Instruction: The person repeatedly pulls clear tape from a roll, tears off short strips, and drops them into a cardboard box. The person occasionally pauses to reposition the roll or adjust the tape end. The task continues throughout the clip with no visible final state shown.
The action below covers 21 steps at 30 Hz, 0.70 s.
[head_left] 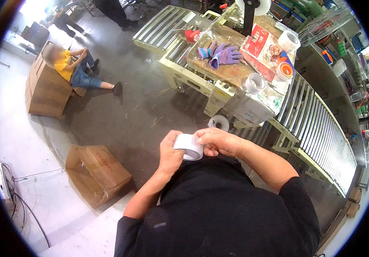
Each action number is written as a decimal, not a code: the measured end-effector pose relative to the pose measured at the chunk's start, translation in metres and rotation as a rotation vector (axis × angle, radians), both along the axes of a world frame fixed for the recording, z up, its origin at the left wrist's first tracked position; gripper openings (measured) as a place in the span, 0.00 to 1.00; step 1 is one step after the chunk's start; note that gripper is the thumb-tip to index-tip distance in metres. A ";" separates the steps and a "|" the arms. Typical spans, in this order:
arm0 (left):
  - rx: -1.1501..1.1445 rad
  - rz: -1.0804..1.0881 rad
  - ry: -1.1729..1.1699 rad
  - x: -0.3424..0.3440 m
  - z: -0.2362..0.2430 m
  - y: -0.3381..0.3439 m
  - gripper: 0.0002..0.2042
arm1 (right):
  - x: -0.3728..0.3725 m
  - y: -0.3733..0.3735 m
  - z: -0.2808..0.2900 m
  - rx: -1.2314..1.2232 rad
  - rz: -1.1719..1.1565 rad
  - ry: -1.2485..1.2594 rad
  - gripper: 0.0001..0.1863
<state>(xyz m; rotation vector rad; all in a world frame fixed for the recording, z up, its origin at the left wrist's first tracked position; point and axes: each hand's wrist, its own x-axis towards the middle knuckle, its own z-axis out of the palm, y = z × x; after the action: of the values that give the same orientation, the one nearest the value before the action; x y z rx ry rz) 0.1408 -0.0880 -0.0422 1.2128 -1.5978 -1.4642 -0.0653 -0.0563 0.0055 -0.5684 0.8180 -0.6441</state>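
Observation:
I hold a wide white tape roll (188, 142) in front of my dark shirt. My left hand (171, 156) is closed around the left side of the roll. My right hand (218, 143) pinches at the roll's upper right, with its thumb or forefinger on the tape and the other fingers curled. Just behind my right hand, another pale round roll (218, 118) is partly visible.
A machine table (218, 94) bears purple gloves (226, 58), several tape rolls (289, 41) and a red-white sheet (259, 43). A roller conveyor (315, 132) runs right. An open carton (105, 171) lies lower left. A person (77, 68) sits against cartons (43, 98); others stand behind.

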 end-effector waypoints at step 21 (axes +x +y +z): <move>-0.328 -0.023 0.152 0.001 0.002 -0.015 0.08 | 0.001 -0.006 0.019 -0.227 0.029 0.169 0.11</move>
<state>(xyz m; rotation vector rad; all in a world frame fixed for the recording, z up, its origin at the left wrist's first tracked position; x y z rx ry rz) 0.1415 -0.1025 -0.0401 0.8792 -1.6717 -1.2163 -0.0642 -0.0623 0.0242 -0.8486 0.8981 -0.6733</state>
